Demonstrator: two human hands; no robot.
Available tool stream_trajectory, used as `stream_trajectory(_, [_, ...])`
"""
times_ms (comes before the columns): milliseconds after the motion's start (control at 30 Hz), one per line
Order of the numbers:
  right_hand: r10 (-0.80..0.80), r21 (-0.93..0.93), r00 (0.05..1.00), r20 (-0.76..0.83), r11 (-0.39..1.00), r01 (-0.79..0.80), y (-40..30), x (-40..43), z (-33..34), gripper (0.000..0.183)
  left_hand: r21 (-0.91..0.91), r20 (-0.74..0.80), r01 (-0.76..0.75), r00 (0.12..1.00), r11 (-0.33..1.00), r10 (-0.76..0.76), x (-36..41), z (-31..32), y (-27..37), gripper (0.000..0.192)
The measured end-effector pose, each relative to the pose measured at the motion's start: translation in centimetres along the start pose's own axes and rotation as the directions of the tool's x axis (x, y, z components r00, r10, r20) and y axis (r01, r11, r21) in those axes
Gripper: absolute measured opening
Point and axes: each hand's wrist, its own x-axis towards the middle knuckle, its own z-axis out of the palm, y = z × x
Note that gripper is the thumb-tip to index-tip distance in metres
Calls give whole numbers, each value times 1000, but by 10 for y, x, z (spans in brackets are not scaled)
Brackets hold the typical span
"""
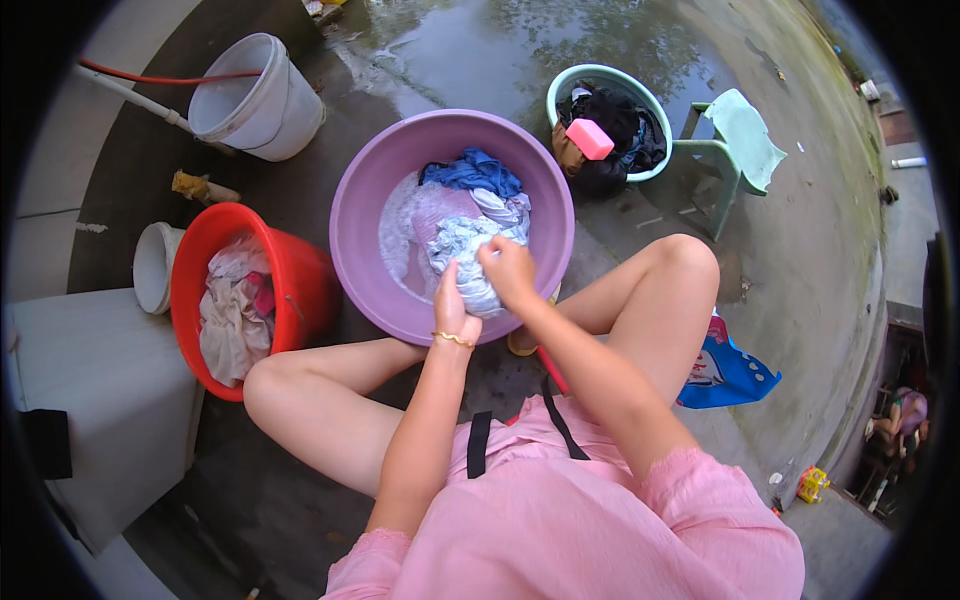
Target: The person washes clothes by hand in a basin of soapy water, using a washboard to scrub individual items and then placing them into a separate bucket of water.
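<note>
Between my knees stands a purple plastic basin (452,225) with suds and wet clothes in it. My left hand (456,304), with a gold-coloured bracelet at the wrist, holds the lower left side of a light blue and white wet cloth (474,259). My right hand (510,271) is closed on the same cloth from the right, its fingers bent. Behind that cloth lie a blue garment (476,172) and a pinkish checked cloth (444,214). White foam (397,225) lines the basin's left side. Parts of the cloth under my hands are hidden.
A red bucket (304,285) of clothes and a white bucket (289,109) stand left. At the back right are a pale green basin (660,112) of dark clothes, pink soap (590,139) at its edge, and a green plastic stool (739,139). A blue packet (731,379) lies right.
</note>
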Motion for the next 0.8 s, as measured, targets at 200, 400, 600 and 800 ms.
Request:
stream_trajectory(200, [-289,49,957,-21,956,290,-26,-33,-1,19,-85,367,97,928,992,-60,33,-49,-4,29])
stream_trajectory(400, [-69,-57,989,-133,996,61,12,-5,-6,22,-9,-37,80,996,997,-81,11,-4,-21,25])
stream_trajectory(600, [-333,64,933,-134,937,343,-24,-26,-5,19,-42,303,138,945,990,-119,28,-37,-10,28])
stream_trajectory(800, [-287,26,949,-132,956,292,-24,-12,-6,20,103,-3,44,999,994,-44,12,-8,-11,28])
